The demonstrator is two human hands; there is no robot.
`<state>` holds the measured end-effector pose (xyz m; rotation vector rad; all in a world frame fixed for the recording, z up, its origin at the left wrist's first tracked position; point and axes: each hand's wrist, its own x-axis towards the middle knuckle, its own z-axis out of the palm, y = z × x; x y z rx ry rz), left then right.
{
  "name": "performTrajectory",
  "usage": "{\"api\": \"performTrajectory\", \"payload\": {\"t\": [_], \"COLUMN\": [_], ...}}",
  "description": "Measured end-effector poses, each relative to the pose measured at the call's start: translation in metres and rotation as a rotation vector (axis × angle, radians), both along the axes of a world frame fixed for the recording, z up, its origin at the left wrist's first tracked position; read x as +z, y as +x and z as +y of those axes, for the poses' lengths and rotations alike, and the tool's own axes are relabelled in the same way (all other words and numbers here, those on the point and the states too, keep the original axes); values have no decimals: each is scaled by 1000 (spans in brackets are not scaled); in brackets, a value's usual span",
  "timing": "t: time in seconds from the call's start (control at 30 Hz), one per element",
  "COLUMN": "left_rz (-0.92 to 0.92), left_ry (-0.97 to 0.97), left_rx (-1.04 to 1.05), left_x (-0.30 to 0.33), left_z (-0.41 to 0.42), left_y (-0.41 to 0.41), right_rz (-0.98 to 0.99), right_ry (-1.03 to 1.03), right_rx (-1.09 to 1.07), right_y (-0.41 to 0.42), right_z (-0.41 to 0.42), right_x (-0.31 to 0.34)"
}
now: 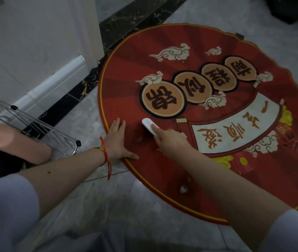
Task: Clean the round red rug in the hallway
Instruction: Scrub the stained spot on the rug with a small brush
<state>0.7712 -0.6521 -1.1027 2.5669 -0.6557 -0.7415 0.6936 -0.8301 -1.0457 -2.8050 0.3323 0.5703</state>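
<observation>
Near floor: grey marble-look tiled floor (119, 211), white sleeves at both lower corners, forearms reaching forward.
Near rug edge: two pale wet-looking spots on the red pile, one (183, 188) close to the yellow border, another (138, 139) between the hands.
Left hand: left hand (119, 140) flat, fingers straight and spread, pressing the rim of the round red printed rug (162, 170); orange braided string bracelet (105, 155) at the wrist.
Right hand: right hand (171, 140) wrapped around the back of a small white oblong plastic brush (149, 126), index finger laid along its top, front end down on the pile just beside the left fingertips.
Rug position: lying flat on the hallway floor, left rim near the dark marble border strip (82, 91) and white skirting board (57, 82).
Step in hand: likely scrubbing the patch next to the nearer stain.
Doing it well: short strokes toward the pinned edge, steady downward pressure, left palm kept firm so the rug neither slides nor wrinkles; spots near the border probably next.
Left side: chrome wire rack (41, 128) on the floor beside a bare leg.
Writing: large brush-style Chinese characters in four orange discs (163, 100) and more on a white scroll banner (235, 124), seen upside down from here, not read with confidence.
Brands: none visible on the brush.
</observation>
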Motion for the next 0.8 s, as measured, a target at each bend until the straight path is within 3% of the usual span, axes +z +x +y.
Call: {"api": "performTrajectory", "payload": {"t": [0.1,0.27,0.4,0.57,0.7,0.8], "left_rz": [-2,7,12,7,5,2], "left_ry": [-8,20,1,25,7,14], "left_rx": [7,2,18,8,11,4], "left_x": [-1,1,0,1,0,1], "left_z": [1,-1,-1,-2,-1,-2], "left_y": [0,1,0,1,0,1], "right_rz": [19,36,60,42,67,87], "right_ry": [55,-41,49,-44,39,-9], "right_rx": [152,14,209,-28,190,55], "right_y": [-19,-3,-27,1,-20,-3], "right_z": [24,-10,30,-6,31,-1], "right_x": [1,9,7,8,6,10]}}
